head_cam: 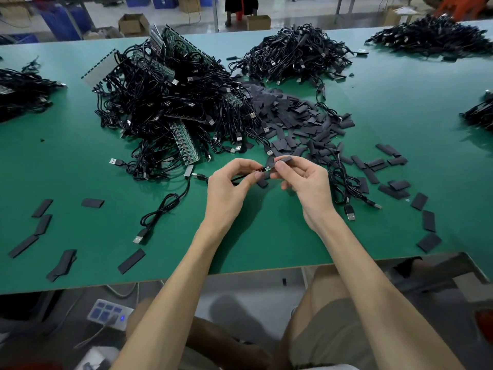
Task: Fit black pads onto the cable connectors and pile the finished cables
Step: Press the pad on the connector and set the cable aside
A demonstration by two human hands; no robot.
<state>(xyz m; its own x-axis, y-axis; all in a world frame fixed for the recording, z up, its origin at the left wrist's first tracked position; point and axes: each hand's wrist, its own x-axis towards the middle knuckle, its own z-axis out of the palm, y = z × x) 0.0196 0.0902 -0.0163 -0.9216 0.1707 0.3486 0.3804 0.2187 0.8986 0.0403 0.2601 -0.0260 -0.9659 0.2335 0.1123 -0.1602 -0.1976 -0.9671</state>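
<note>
Forearms at lower centre, hands over green table [80, 161]: left hand [229, 182] pinches cable [248, 176] just behind its connector [267, 168], right hand [305, 180] pinches black pad [285, 158] touching that connector, loose pad heap [293, 116] behind, tangled cable heap [170, 102] upper left.

The table top [80, 169] is a smooth green surface, matt with a faint sheen; its front edge at lower centre shows bare pale board. The black pads [131, 260] are flat and matt. The cables [165, 102] have slightly glossy black plastic sheaths. The USB plugs [138, 239] have bright metal shells. The boxes [132, 24], upper left, are plain brown cardboard.
</note>
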